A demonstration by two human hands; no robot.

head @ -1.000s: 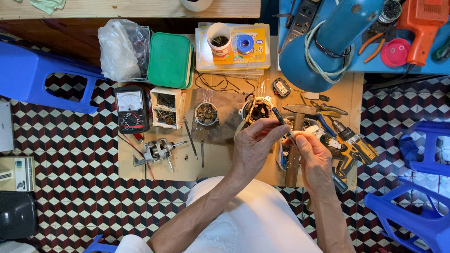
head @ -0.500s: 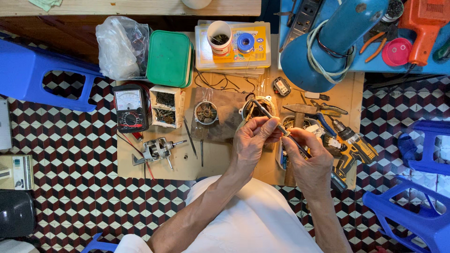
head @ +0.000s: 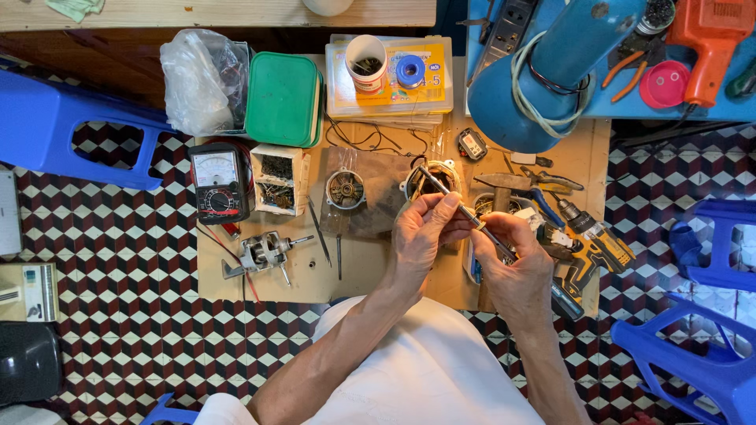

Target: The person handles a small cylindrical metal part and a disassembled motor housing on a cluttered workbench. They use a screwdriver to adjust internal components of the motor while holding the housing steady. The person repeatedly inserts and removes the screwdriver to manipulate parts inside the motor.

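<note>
L hand (head: 421, 236) & R hand (head: 516, 264) both pinch-closed on thin screwdriver (head: 461, 206) (tip over motor housing (head: 429, 179)).

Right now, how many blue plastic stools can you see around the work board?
3: one blue stool at the upper left, one at the right edge, one at the lower right. Others may be out of view.

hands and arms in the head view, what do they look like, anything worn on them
Both arms are bare from the elbow down, with no gloves, watch or bands visible. The left hand and right hand show no rings that can be made out. The left arm comes out of a short white sleeve belonging to a white shirt; the right arm's upper part runs out of the frame.
</note>
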